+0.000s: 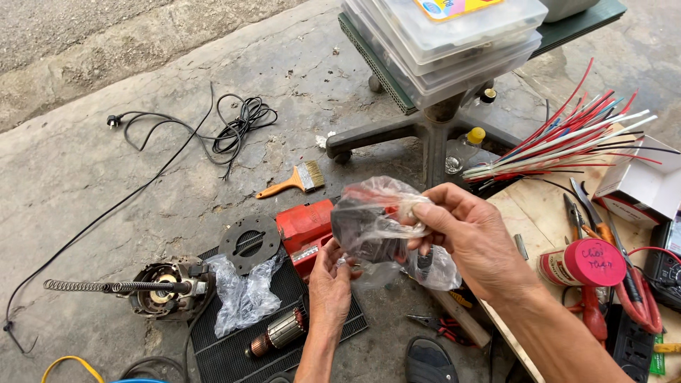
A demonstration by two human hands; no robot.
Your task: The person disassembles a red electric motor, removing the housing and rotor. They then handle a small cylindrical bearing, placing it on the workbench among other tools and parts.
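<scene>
both hands grip one clear plastic bag (372, 216) above the black mat (284, 312) — right hand (468, 230) pinching its top, left hand (332, 278) cupping beneath. thin film could tear, dropping the dark part onto the armature (278, 333).

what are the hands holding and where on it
Both hands hold a clear plastic bag with a dark part inside: right hand pinches its upper edge, left hand supports the bottom.
</scene>
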